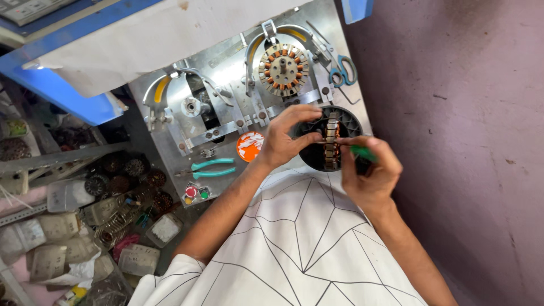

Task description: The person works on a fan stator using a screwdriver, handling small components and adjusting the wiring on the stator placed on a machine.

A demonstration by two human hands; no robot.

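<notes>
Stator: copper-wound laminated metal stator point(331, 141), held on edge over round black fixture point(328, 139) on steel counter point(226, 68).
Left hand point(286, 139): fingers curled round stator.
Right hand point(371, 170): closed on green-handled tool point(362, 153).
Handling: judged heavy, rigid; windings fragile, so steel core is gripped.

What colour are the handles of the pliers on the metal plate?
Teal green pliers handles, clearest in the head view.

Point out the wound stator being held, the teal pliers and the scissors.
wound stator point(331, 141): head view, on its upright copper-wound edge.
teal pliers point(213, 168): head view, on the handles.
scissors point(345, 71): head view, on the blue handle loops.
</notes>
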